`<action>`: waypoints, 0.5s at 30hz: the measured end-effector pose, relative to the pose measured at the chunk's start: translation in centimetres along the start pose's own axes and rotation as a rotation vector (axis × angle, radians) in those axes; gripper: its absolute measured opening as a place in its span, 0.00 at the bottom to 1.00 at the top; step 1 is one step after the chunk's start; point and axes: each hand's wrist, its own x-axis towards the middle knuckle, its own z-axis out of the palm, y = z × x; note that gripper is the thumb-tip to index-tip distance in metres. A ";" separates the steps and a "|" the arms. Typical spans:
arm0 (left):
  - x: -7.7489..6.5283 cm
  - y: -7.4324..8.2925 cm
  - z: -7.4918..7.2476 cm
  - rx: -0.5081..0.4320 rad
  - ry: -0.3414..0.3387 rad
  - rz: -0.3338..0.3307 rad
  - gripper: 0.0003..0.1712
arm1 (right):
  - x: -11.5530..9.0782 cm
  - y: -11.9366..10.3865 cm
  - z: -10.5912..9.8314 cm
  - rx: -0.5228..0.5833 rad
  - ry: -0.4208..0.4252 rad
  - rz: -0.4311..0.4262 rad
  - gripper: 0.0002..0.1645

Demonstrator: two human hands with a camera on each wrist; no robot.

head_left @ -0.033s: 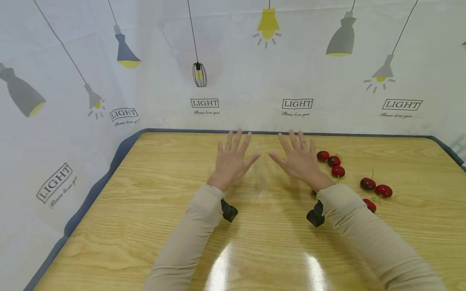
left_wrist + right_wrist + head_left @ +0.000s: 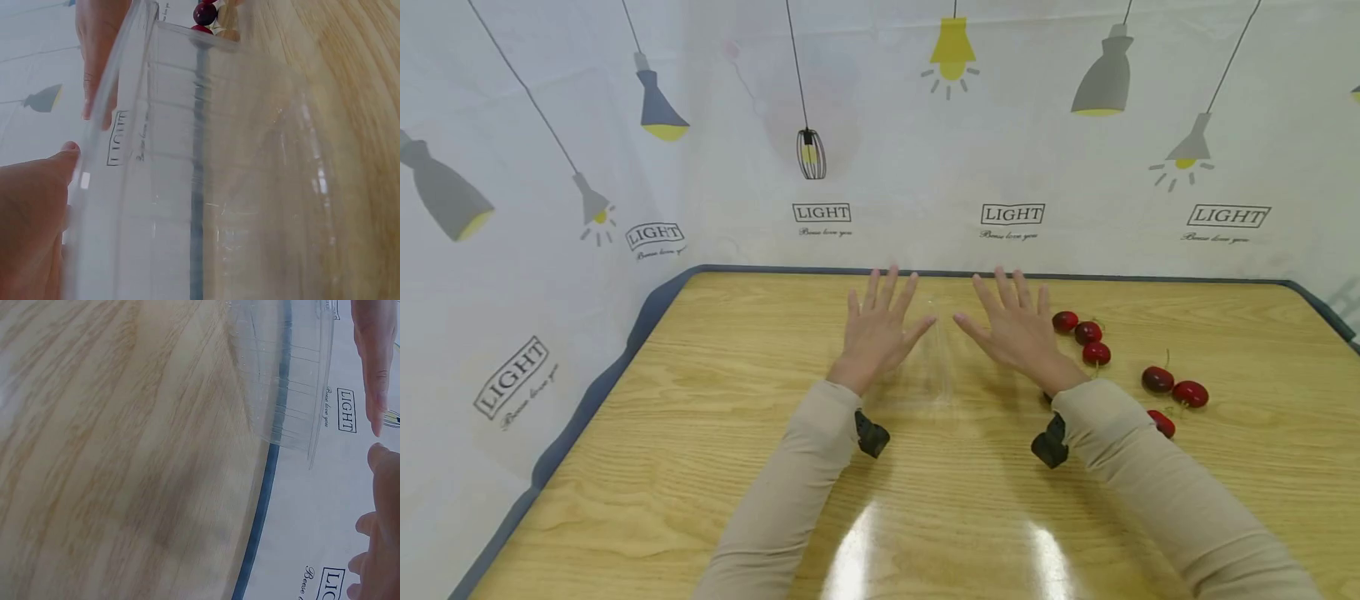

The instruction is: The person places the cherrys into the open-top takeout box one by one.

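Observation:
My left hand is held palm down with its fingers spread, over the left part of a clear plastic container. To the right of that container, my right hand is spread the same way and holds nothing. The two thumbs point toward each other across a gap. In the left wrist view the see-through container fills the middle, its rim close by the left hand. The right wrist view has the ribbed container wall standing on the wood, below and beside both hands.
Several dark red cherries with stems lie right of my right hand, one partly hidden under its wrist. Others, such as a cherry, sit farther right. A white cloth printed with lamps hangs behind the wooden table.

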 end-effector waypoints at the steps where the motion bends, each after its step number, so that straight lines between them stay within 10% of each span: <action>1: 0.0 0.0 0.0 0.002 0.001 0.000 0.39 | 0.0 0.0 0.0 0.002 0.000 -0.001 0.44; 15: 0.0 -0.2 -0.1 -0.010 0.028 0.012 0.40 | -0.2 0.0 -0.2 0.028 0.000 -0.004 0.44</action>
